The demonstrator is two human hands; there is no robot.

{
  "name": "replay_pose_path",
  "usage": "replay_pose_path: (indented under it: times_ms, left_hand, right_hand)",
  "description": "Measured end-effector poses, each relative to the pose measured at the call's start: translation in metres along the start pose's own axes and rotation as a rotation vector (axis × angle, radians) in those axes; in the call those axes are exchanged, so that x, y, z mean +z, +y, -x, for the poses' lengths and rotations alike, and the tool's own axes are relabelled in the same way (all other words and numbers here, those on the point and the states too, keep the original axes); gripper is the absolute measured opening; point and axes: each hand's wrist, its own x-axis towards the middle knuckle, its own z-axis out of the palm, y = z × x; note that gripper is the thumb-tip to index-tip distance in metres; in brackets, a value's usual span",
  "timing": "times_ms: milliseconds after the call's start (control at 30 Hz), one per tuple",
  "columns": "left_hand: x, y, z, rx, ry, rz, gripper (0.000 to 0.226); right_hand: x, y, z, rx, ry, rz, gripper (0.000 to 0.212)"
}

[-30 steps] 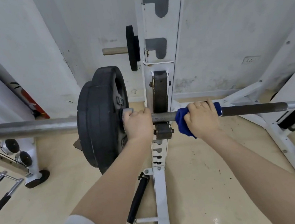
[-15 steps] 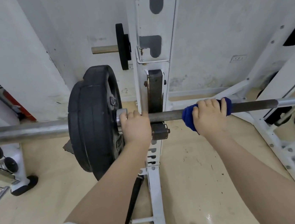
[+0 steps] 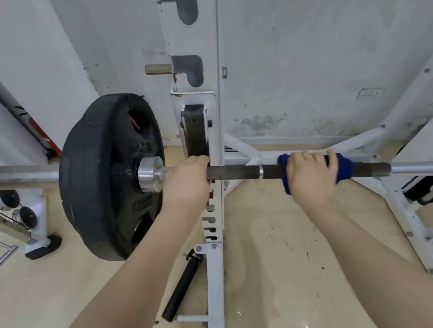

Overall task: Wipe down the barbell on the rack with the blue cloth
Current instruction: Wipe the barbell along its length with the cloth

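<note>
Right hand (image 3: 311,176) with blue cloth (image 3: 343,166) slid further right along barbell (image 3: 234,173) since earlier frame; more dark knurled shaft now bare between hands. Left to right: smooth steel sleeve, thick black rubber weight plates (image 3: 110,176), shiny collar, left hand (image 3: 185,184) curled around shaft just beside white steel rack upright (image 3: 214,245). Knurled section with bright ring. Right hand clamps soft cloth wrapped round bar. Barbell horizontal on rack.
</note>
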Motion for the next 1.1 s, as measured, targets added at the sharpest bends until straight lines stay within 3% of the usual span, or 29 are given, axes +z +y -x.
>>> replay_pose_path:
  times_ms: [67,200,300,400,567,667,767,833,933,1100]
  left_hand:
    - [0.007,0.031,0.003,0.134,0.008,0.018,0.048]
    - [0.045,0.078,-0.004,0.253,-0.017,0.036,0.059]
    - [0.068,0.102,-0.009,0.302,-0.024,0.02,0.057]
    - [0.079,0.112,-0.013,0.246,0.046,0.022,0.046]
    - [0.085,0.118,-0.012,0.182,0.138,0.093,0.033]
    - [0.09,0.128,-0.01,0.105,0.153,0.001,0.03]
    - [0.089,0.137,-0.009,0.102,0.178,-0.072,0.032]
    - [0.087,0.138,-0.011,0.084,0.161,-0.078,0.031]
    - [0.088,0.139,-0.012,0.058,0.179,-0.06,0.035]
    - [0.095,0.139,-0.008,0.037,0.225,0.024,0.029]
  right_hand:
    - [0.001,-0.014,0.0,-0.049,-0.005,-0.013,0.011]
    - [0.017,0.004,-0.002,-0.333,0.193,-0.053,0.002]
    - [0.015,0.046,-0.009,-0.456,0.199,-0.005,0.027]
    - [0.012,0.096,-0.021,-0.335,0.141,-0.029,0.04]
    - [0.007,0.091,-0.013,-0.203,0.125,0.071,0.026]
    - [0.015,0.074,-0.008,-0.27,0.196,0.003,0.026]
    - [0.018,0.101,-0.014,-0.399,0.27,0.012,0.027]
    - [0.014,0.128,-0.015,-0.404,0.225,0.041,0.029]
    - [0.011,0.177,-0.016,-0.248,0.163,0.082,0.032]
    - [0.005,0.185,-0.022,-0.054,-0.046,0.155,0.011]
